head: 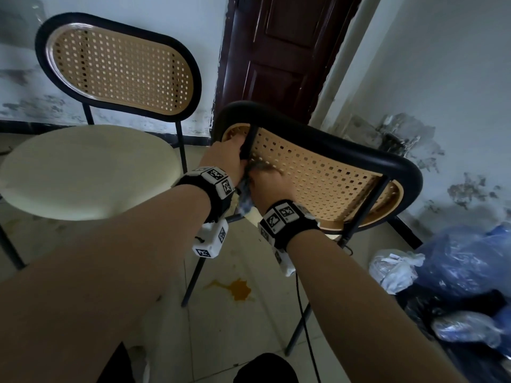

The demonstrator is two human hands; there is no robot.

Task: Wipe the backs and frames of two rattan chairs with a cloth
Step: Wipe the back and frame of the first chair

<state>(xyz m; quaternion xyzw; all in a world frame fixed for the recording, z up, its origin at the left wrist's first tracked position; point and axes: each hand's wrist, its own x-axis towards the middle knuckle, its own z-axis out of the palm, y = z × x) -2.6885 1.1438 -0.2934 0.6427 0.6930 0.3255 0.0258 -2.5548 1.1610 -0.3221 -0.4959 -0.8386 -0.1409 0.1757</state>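
Note:
Two rattan chairs with black frames stand before me. The near chair (326,164) shows me the rear of its woven back, tilted toward me. My left hand (225,158) grips the black upright bar at the left of that back. My right hand (272,186) presses a grey cloth (249,194) against the rattan just right of the bar; the cloth bunches between my two hands and is mostly hidden. The far chair (121,67) stands at the left with its oval back upright and its cream seat (88,172) facing me.
A dark wooden door (284,51) is behind the near chair, with stained walls on both sides. Blue and white plastic bags (456,272) pile on the floor at the right. An orange stain (237,290) marks the tiles under the chair. A black cord hangs below my right wrist.

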